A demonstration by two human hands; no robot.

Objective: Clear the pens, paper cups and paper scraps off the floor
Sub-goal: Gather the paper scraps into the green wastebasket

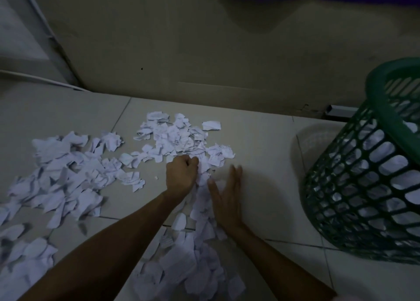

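Torn white paper scraps lie over the tiled floor: one heap [179, 137] ahead of my hands, a wider spread [68, 171] at the left, and a strip [193, 262] running between my forearms. My left hand [180, 175] is curled into a fist at the near edge of the far heap, fingers closed on scraps. My right hand [227, 194] lies flat with straight fingers against the right side of the same strip of scraps. No pens or paper cups are in sight.
A green plastic lattice basket [354, 187] stands at the right, with white paper showing through its wall. A beige wall [204, 50] runs behind the scraps. A white frame edge [45, 35] sits at the far left.
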